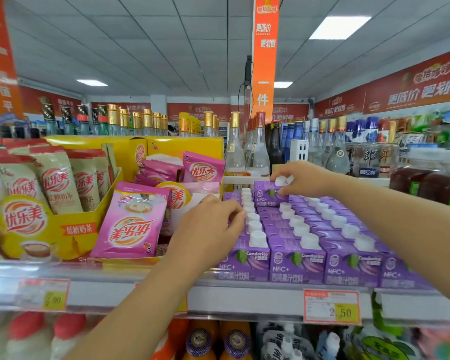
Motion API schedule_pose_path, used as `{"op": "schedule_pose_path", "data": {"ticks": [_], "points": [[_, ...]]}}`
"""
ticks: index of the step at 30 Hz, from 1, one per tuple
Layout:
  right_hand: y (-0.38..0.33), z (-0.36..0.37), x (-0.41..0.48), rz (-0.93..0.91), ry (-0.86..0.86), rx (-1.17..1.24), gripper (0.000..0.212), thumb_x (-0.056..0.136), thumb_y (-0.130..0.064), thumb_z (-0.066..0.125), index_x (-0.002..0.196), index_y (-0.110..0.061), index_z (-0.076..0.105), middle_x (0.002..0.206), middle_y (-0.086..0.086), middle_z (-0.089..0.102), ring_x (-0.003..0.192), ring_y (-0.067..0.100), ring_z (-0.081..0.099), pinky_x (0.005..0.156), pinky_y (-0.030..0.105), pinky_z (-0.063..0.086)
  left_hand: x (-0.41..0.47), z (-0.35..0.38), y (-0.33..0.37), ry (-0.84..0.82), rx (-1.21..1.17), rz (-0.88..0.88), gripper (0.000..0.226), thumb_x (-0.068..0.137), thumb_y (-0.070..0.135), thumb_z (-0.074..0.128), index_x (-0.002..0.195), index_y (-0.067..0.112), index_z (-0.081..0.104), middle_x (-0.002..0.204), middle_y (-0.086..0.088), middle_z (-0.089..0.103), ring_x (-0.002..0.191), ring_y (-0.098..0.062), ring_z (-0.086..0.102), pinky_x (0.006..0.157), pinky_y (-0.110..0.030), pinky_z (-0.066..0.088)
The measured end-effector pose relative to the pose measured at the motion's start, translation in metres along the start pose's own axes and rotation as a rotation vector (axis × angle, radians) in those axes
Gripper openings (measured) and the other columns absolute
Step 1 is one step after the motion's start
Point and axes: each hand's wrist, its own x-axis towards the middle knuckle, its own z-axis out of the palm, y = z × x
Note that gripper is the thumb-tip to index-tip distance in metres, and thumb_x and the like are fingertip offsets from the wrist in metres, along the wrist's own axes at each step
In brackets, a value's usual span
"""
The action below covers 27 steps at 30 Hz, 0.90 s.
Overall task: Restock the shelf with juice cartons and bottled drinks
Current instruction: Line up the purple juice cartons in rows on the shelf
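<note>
To my L: pink tea pouches [131, 224] & beige pouches [57, 183] in yellow display boxes [85, 242]; orange banner [265, 48] overhead, 2.50 price tag [331, 306] below.

On the shelf [244, 300] before you the juice cartons [296, 258] stand in rows, sachet boxes [70, 229] to their left and glass bottles [257, 154] behind. Your right hand [305, 179] holds one carton [266, 197] above the back rows, your left hand [211, 224] grips the leftmost row, nearer you.

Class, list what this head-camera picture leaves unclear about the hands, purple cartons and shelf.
All head view.
- The left hand hides its own fingertips; grip on a cap unclear.
- The right forearm covers part of the rightmost cartons.
- The left price tag is blurred.
- The lower-shelf bottles are cut by the bottom edge.
</note>
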Motion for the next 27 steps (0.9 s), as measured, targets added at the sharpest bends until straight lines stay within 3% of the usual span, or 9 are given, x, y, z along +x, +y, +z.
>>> {"op": "schedule_pose_path", "data": {"ticks": [2, 4, 7, 9, 13, 16, 21, 24, 27], "points": [[0.001, -0.003, 0.004, 0.018, -0.053, 0.025, 0.036, 0.088, -0.023, 0.068, 0.122, -0.023, 0.057, 0.135, 0.007, 0.051, 0.107, 0.02, 0.06, 0.087, 0.025, 0.043, 0.0, -0.001, 0.001, -0.005, -0.011, -0.009, 0.019, 0.095, 0.041, 0.044, 0.092, 0.032, 0.06, 0.09, 0.005, 0.056, 0.094, -0.013, 0.05, 0.075, -0.033, 0.043], [0.001, -0.007, 0.007, 0.04, -0.125, 0.081, 0.033, 0.088, -0.021, 0.068, 0.119, -0.024, 0.058, 0.133, 0.008, 0.05, 0.094, 0.023, 0.067, 0.074, 0.023, 0.053, -0.001, -0.002, 0.002, -0.009, -0.023, -0.016, 0.017, 0.095, 0.042, 0.045, 0.093, 0.033, 0.06, 0.092, 0.005, 0.055, 0.093, -0.013, 0.051, 0.076, -0.033, 0.044], [0.0, -0.011, 0.012, 0.057, -0.224, 0.07, 0.037, 0.089, -0.021, 0.067, 0.124, -0.02, 0.058, 0.125, 0.006, 0.054, 0.085, 0.017, 0.066, 0.065, 0.015, 0.052, -0.001, -0.003, 0.003, -0.02, -0.03, -0.022, 0.018, 0.096, 0.042, 0.044, 0.095, 0.033, 0.06, 0.094, 0.005, 0.054, 0.091, -0.013, 0.052, 0.078, -0.034, 0.045], [-0.003, -0.009, 0.013, 0.069, -0.272, 0.065, 0.034, 0.092, -0.022, 0.063, 0.125, -0.015, 0.059, 0.118, 0.003, 0.056, 0.086, 0.018, 0.066, 0.067, 0.016, 0.053, -0.001, -0.004, 0.003, -0.026, -0.039, -0.021, 0.018, 0.096, 0.042, 0.044, 0.094, 0.034, 0.059, 0.094, 0.006, 0.053, 0.09, -0.012, 0.052, 0.079, -0.034, 0.046], [-0.004, 0.003, 0.014, 0.108, -0.269, 0.01, 0.03, 0.099, -0.034, 0.049, 0.11, -0.016, 0.07, 0.11, 0.007, 0.067, 0.097, 0.025, 0.066, 0.084, 0.029, 0.054, -0.002, -0.004, 0.004, -0.032, -0.039, -0.025, 0.019, 0.096, 0.044, 0.042, 0.095, 0.034, 0.058, 0.096, 0.007, 0.052, 0.089, -0.012, 0.053, 0.079, -0.032, 0.046], [-0.004, 0.001, 0.014, 0.09, -0.239, 0.004, 0.032, 0.1, -0.03, 0.046, 0.117, -0.011, 0.067, 0.096, -0.005, 0.066, 0.088, 0.016, 0.062, 0.075, 0.023, 0.051, -0.001, -0.003, 0.003, -0.028, -0.039, -0.021, 0.02, 0.096, 0.044, 0.042, 0.096, 0.033, 0.059, 0.095, 0.006, 0.053, 0.091, -0.012, 0.053, 0.078, -0.032, 0.045], [-0.003, -0.002, 0.02, 0.062, -0.045, -0.03, 0.029, 0.098, -0.022, 0.051, 0.122, -0.01, 0.063, 0.123, 0.003, 0.062, 0.108, 0.018, 0.057, 0.093, 0.026, 0.04, -0.001, -0.001, 0.001, -0.02, -0.03, -0.017, 0.02, 0.097, 0.044, 0.04, 0.093, 0.033, 0.057, 0.094, 0.006, 0.055, 0.093, -0.012, 0.051, 0.077, -0.033, 0.045], [-0.006, 0.009, 0.027, 0.062, -0.114, -0.121, 0.029, 0.097, -0.025, 0.053, 0.117, -0.008, 0.066, 0.119, 0.003, 0.064, 0.101, 0.015, 0.056, 0.088, 0.023, 0.039, -0.002, -0.002, 0.002, -0.015, -0.034, -0.007, 0.02, 0.097, 0.043, 0.04, 0.092, 0.033, 0.057, 0.092, 0.005, 0.055, 0.093, -0.012, 0.051, 0.077, -0.034, 0.045], [-0.01, 0.015, 0.038, 0.12, -0.16, -0.204, 0.029, 0.095, -0.027, 0.056, 0.11, -0.006, 0.069, 0.091, 0.0, 0.067, 0.077, 0.011, 0.055, 0.07, 0.021, 0.04, -0.001, -0.001, 0.001, -0.014, -0.037, -0.004, 0.018, 0.097, 0.042, 0.04, 0.092, 0.034, 0.055, 0.093, 0.006, 0.055, 0.093, -0.012, 0.051, 0.076, -0.033, 0.045]]}}
